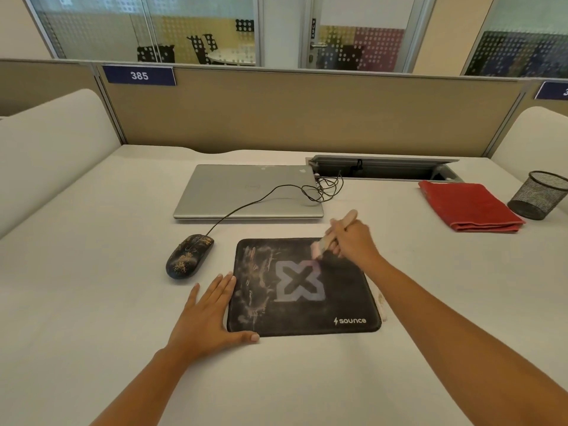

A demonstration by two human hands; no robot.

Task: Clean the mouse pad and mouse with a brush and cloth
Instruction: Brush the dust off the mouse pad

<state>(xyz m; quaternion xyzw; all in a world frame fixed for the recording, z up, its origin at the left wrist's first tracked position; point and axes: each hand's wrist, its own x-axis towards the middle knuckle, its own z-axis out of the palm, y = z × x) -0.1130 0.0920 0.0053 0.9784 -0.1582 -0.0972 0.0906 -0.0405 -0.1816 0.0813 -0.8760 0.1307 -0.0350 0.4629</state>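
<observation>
Head view: the mouse pad (302,287) lies flat on the table (92,287), smeared with pale dust on its left half. The left hand (204,315) is pressed flat, fingers spread, against the pad's left edge. The right hand (353,241) has its grip clamped on the brush (330,236), bristles blurred over the pad's upper right. The dusty mouse (189,256) rests just left of the pad. The folded red cloth (470,206) lies well apart, beside a mesh cup (539,195)
</observation>
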